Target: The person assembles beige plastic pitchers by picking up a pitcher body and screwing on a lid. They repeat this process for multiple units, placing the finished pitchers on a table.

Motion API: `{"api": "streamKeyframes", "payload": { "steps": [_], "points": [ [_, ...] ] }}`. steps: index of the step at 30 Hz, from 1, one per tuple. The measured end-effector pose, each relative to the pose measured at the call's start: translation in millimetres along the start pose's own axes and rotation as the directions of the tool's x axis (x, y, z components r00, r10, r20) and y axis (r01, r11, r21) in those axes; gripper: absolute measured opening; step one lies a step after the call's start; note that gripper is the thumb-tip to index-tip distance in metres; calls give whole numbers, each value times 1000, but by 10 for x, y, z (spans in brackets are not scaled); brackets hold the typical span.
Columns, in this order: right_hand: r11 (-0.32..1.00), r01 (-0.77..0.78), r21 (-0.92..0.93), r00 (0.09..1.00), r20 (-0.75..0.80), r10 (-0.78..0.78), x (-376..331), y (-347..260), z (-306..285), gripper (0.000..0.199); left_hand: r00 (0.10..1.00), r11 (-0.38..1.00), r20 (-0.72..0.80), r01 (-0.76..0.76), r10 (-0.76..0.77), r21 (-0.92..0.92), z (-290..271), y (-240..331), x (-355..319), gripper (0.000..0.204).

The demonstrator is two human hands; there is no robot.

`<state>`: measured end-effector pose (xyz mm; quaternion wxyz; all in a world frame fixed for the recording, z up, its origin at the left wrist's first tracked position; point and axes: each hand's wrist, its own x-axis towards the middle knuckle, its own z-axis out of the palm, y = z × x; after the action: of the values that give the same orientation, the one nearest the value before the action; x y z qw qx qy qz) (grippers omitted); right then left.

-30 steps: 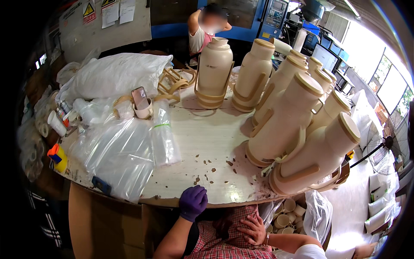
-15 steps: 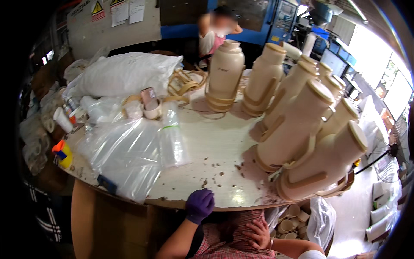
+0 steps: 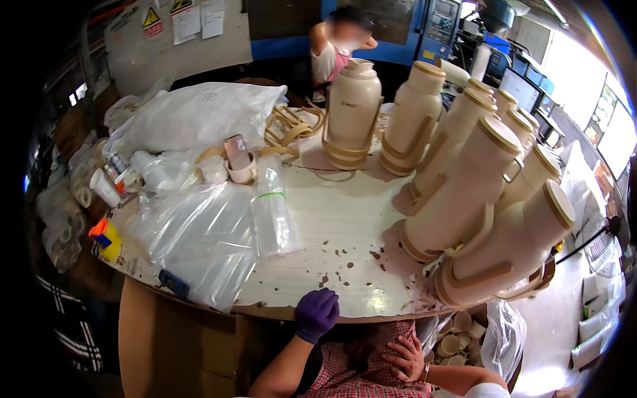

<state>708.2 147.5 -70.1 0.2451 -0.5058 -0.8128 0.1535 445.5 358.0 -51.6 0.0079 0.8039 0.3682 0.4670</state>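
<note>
Head view: we look down on a round work table [image 3: 345,219] with our left hand [image 3: 316,314], in a purple glove, curled over its near edge, fingers bent and gripping the rim and nothing else. Our right hand [image 3: 403,355] is bare and lies loosely open against our checked shirt [image 3: 358,378] below the table edge, holding nothing.

On the table just ahead of the left hand lie small brown trimmings [image 3: 345,255] scattered over the pale surface. To the left lies a stack of clear plastic bags [image 3: 199,239], with a narrower folded bag [image 3: 273,215] beside it. Beige vacuum flask bodies with handles [image 3: 464,199] crowd the right side of the table, near the right hand but well above it; one more flask [image 3: 352,113] stands upright at the far side. A pile of loose beige handles [image 3: 292,126] lies just left of that flask, next to a big white sack [image 3: 199,116]. A small yellow bottle with an orange cap [image 3: 106,237] sits at the table's left edge. Across the table another person [image 3: 338,50] stands.
</note>
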Motion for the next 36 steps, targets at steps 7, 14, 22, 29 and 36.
{"api": "streamKeyframes", "payload": {
  "steps": [7, 14, 22, 29, 36],
  "points": [
    [999, 8, -41, 1000, 24, -7, 2, -14, -50, 45, 1000, 999, 1, -11, 11, -31, 19, 7, -20, 16],
    [999, 33, -29, 999, 6, -33, -14, 37, -3, 45, 1000, 1000, 8, -10, 10, -24, 21, -8, -44, 18],
    [999, 21, -30, 1000, -9, -21, -13, 10, -30, 45, 999, 1000, -30, -26, 26, -6, 39, 14, -12, 18],
    [1000, 18, -9, 1000, -3, -18, -32, 10, -22, 45, 1000, 1000, 5, 2, -2, -22, -4, 21, -15, 18],
    [1000, 19, -19, 1000, -20, -20, -12, -5, -30, 44, 1000, 1000, -22, -18, 18, -13, 38, 5, -35, 18]
  ]
}}
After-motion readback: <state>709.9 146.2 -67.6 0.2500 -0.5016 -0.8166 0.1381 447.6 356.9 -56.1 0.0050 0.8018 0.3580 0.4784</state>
